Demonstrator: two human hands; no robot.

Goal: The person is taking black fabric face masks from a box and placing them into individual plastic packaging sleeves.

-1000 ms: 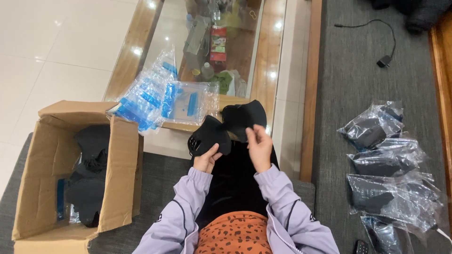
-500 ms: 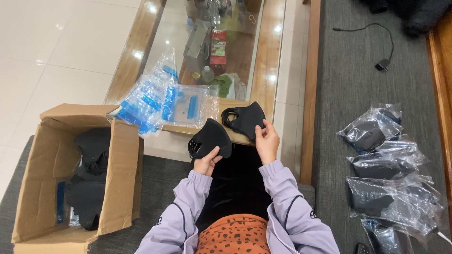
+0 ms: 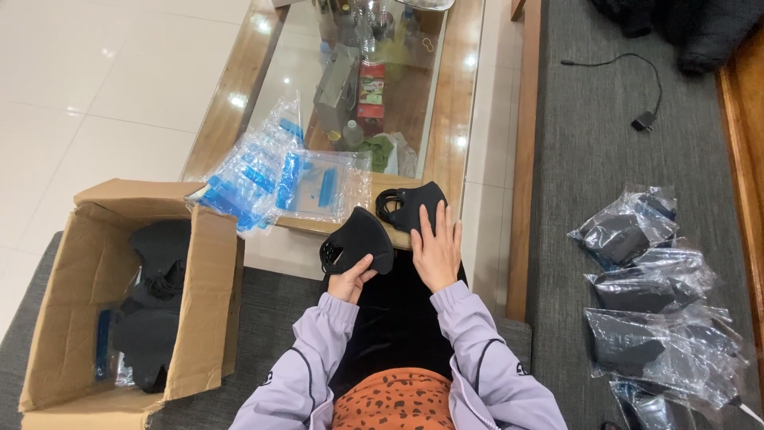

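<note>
Right hand now flattened open on second black fabric mask at glass-topped wooden table edge, left hand gripping black fabric face mask

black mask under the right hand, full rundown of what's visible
The black face mask is a soft, matte, fabric-like piece with a curved upper edge and dark ear loops bunched at its left end. It lies on the wooden edge of the glass-topped coffee table, near the table's front right corner. The right hand rests flat on it with fingers spread, covering its lower right part. Its left end sits next to, perhaps just overlapping, the second black mask held by the left hand.
</note>
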